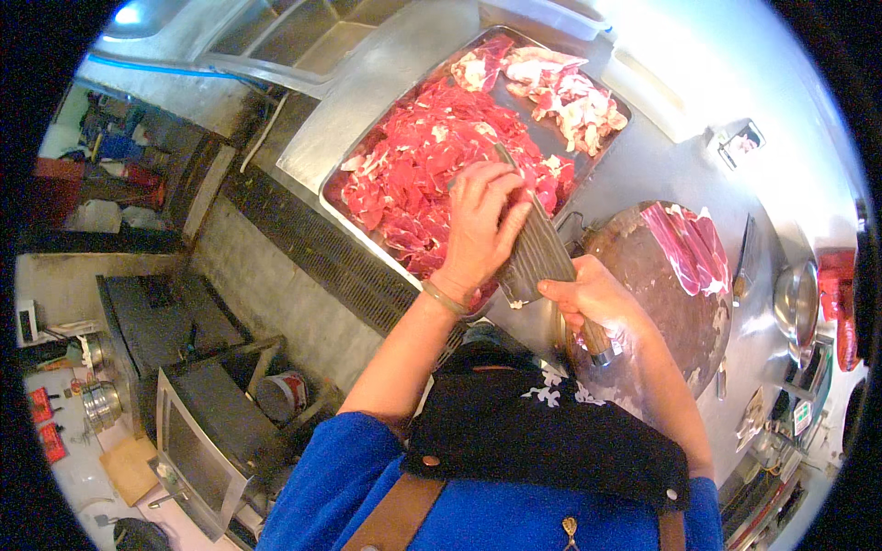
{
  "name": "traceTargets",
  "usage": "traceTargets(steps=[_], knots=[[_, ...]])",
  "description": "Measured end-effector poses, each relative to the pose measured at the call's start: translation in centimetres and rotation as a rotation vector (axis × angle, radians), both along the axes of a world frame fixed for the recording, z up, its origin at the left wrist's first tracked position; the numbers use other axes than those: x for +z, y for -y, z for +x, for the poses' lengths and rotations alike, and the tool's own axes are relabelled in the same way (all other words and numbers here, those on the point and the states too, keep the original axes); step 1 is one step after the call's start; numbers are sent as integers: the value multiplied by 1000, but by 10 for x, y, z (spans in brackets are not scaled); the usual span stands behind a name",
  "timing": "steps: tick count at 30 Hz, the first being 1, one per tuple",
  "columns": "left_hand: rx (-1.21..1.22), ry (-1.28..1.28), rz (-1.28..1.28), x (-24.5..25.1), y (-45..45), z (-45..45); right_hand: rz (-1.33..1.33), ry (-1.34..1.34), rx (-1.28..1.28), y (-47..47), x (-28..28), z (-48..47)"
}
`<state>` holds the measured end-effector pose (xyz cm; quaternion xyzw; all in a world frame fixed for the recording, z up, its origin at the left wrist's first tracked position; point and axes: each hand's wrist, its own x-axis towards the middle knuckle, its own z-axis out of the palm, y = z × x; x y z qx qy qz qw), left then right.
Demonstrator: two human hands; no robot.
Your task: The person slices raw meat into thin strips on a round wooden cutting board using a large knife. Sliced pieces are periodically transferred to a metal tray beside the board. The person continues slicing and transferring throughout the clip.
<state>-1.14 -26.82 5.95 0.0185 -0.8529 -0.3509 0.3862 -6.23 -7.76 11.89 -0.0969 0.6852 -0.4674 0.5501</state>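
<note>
My right hand point(596, 293) grips the wooden handle of a broad cleaver point(541, 258), its blade tilted over the near right edge of a metal tray point(372, 242). My left hand point(482, 217) is against the blade's left side, fingers curled; whether they pinch anything is hidden. Below and beyond it, a heap of thin-sliced red raw meat point(420, 151) fills much of the tray. Pale fatty trimmings point(568, 96) lie at the tray's far right. A small scrap clings near the blade's lower corner. Longer raw meat strips point(689, 248) rest on a round wooden chopping block point(641, 303) beside my right hand.
Right of the block lies another knife point(745, 258) on the steel counter point(661, 165), with a metal bowl point(796, 303) beyond. A phone-like device point(741, 143) stands at the far right. A dark slotted grate point(310, 241) runs along the tray's left.
</note>
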Motion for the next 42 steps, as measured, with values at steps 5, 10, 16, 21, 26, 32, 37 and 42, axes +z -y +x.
traceTargets(steps=[5,10,16,21,26,32,37,42], knots=[[140,25,2,-23,28,7,-19,63,-37,-3,4,2],[289,140,-131,-43,55,31,-57,62,-136,-8,6,-2],[278,180,34,-26,42,45,-194,100,-308,0,8,-10],[-292,165,1649,8,-2,46,-286,175,-380,18,8,-9],[-280,348,1601,11,-11,47,-303,133,-402,27,7,-4],[-176,351,1495,-7,17,57,-292,104,-412,12,7,-4],[-257,354,1512,-2,35,46,-261,98,-381,-3,5,1],[-433,361,1616,6,18,26,-261,136,-376,-4,1,11]])
